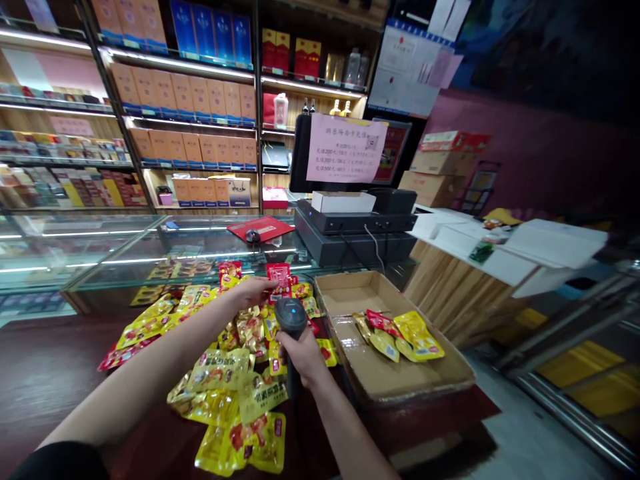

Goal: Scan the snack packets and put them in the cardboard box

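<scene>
A small red packet (279,281) stands up at the far edge of a loose heap of snack packets (220,373), its left edge pinched between the thumb and fingers of the left hand (254,291). The right hand (304,355) is closed around the handle of a dark scanner (291,315) with a blue light on top, its head pointing away from the body, just beside the packet's lower end. For a clean reading, the packet is best held by its edge, with fingers off any printed code, the foil pulled flat so that creases and glare do not break up the lines, and the scanner kept steady and square to it with a small gap between. The neighbouring packets crowd close, so lifting the red one a little clear of them should avoid catching a wrong code. The heap, mostly yellow and gold with some red, spreads over the dark red desk (45,347). Right of it is an open, shallow cardboard box (350,341) holding a few yellow, gold and red packets (420,337). Beyond lie a glass display case (150,240), a red mat (270,228) with a mouse (253,236) on it, and a monitor (301,160) with a pink sheet (345,150) across its front
</scene>
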